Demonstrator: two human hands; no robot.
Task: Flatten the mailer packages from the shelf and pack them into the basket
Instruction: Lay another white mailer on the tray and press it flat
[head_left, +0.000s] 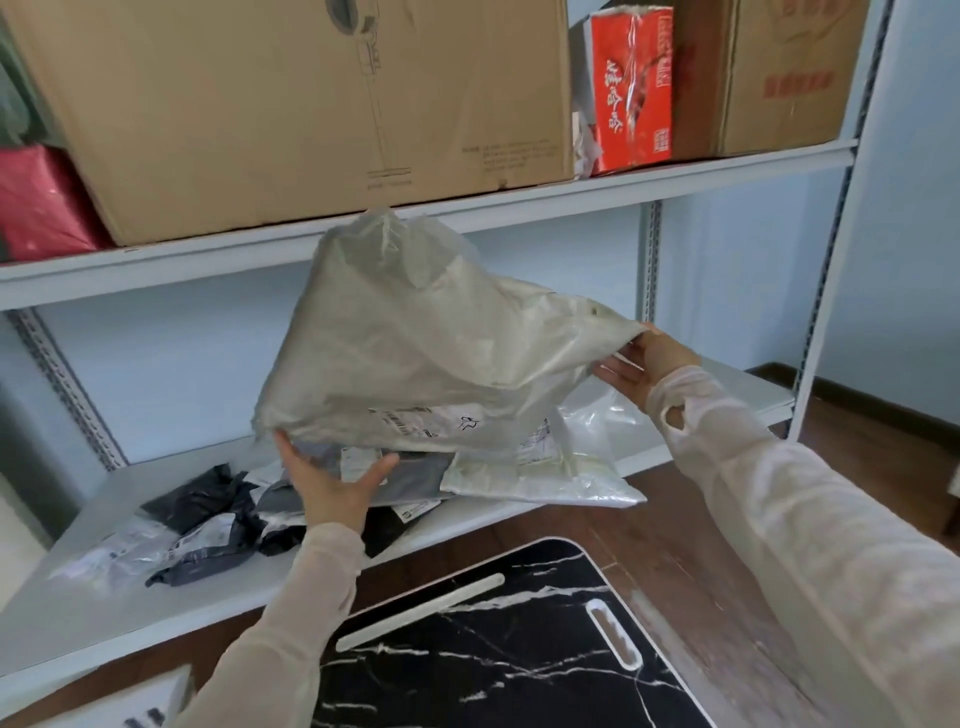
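A large translucent white mailer bag (415, 353) is lifted off the lower shelf (67, 613), puffed up and tilted. My left hand (332, 493) holds its lower left corner, thumb spread toward the right. My right hand (644, 364) pinches the bag's right corner. Under the bag lie more mailers: a flat white one (545, 478), grey ones (291, 504) and crumpled black ones (197, 499) at the left. At the bottom left, a white corner (130, 706) shows; I cannot tell whether it is the basket.
A black marble-pattern table top (498, 649) with a slot handle stands in front of the shelf. On the upper shelf (519, 202) sit a big cardboard box (291, 109), a red pack (631, 88), another carton (779, 73) and a red bag (41, 202).
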